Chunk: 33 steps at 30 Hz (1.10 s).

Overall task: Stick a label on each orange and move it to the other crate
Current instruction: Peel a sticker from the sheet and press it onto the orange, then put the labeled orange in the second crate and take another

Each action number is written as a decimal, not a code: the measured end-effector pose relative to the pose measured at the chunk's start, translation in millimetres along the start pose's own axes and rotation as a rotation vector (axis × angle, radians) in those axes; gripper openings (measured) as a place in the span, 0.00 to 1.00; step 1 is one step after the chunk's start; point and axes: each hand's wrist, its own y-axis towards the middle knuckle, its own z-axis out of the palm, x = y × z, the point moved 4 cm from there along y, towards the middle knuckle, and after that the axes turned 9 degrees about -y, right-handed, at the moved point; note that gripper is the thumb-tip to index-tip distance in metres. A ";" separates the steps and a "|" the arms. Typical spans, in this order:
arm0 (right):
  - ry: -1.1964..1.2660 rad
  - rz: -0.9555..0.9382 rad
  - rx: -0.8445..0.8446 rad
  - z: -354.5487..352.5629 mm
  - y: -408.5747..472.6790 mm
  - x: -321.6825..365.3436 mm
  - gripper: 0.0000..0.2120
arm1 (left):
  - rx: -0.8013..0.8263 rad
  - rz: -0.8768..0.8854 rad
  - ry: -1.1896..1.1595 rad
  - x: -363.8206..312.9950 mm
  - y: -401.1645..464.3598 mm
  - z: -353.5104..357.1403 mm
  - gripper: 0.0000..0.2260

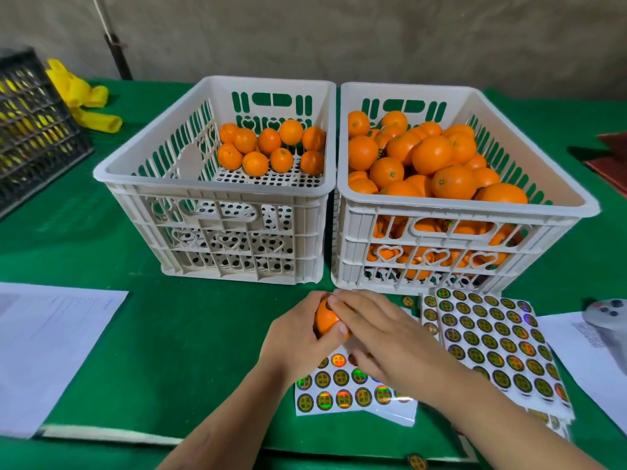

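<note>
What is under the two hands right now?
Under the left hand and right hand lies a sticker sheet on the green tablecloth; its upper rows are covered. The left hand holds an orange, labelled on top.

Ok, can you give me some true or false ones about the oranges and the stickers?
1. The left crate holds more oranges than the right crate. False: the right one is far fuller.
2. The left hand holds an orange. True.
3. The right hand rests its fingers on that orange. True.
4. The sticker sheets lie inside a crate. False: they lie on the green table.
</note>
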 end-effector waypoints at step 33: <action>0.015 0.603 -0.118 -124.2 93.7 -162.5 0.36 | -0.359 0.926 0.016 -160.1 92.3 -153.1 0.07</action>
